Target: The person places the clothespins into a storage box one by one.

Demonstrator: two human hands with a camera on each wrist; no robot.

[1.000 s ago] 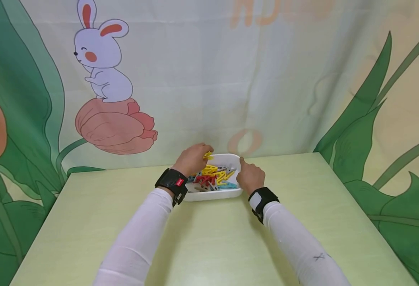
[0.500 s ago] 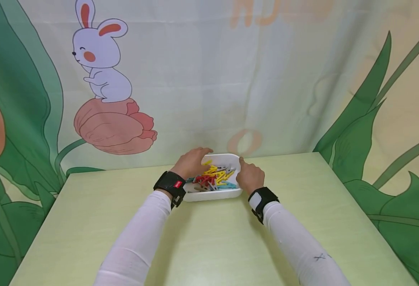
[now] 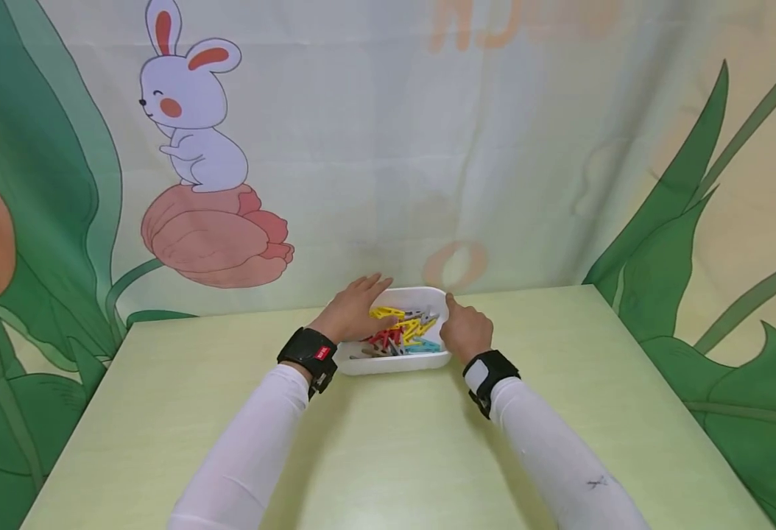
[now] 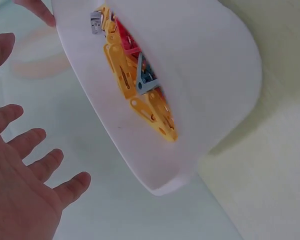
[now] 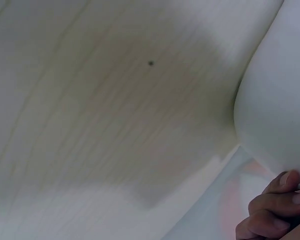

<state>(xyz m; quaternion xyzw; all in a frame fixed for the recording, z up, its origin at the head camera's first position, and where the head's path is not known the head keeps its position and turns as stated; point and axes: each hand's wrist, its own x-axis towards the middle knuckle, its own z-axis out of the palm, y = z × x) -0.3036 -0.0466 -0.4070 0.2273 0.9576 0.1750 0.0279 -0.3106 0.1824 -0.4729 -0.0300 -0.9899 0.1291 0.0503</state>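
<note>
A white plastic basin point(image 3: 394, 365) stands near the table's back edge, with several plastic clothespins point(image 3: 417, 330) heaped in it: yellow, red, grey and light blue. Over its left end hangs my left hand point(image 3: 348, 315), fingers spread and nothing between them. The left wrist view shows those fingertips point(image 4: 72, 187) apart from the basin's wall, with yellow clothespins point(image 4: 121, 72) inside. My right hand point(image 3: 467, 331) grips the basin's right end, thumb up at the rim. In the right wrist view its curled fingers point(image 5: 270, 207) lie against the basin's outer wall point(image 5: 277, 95).
The basin rests on a pale green-yellow table point(image 3: 388, 456). Right behind the table hangs a printed curtain point(image 3: 361, 147) with a rabbit and large leaves. Black straps sit on both wrists over white sleeves point(image 3: 242, 449).
A second ago my left hand pinched a yellow clothespin over the basin; it has let go and its fingers have spread. The hand has shifted slightly left. The right hand keeps its grip.
</note>
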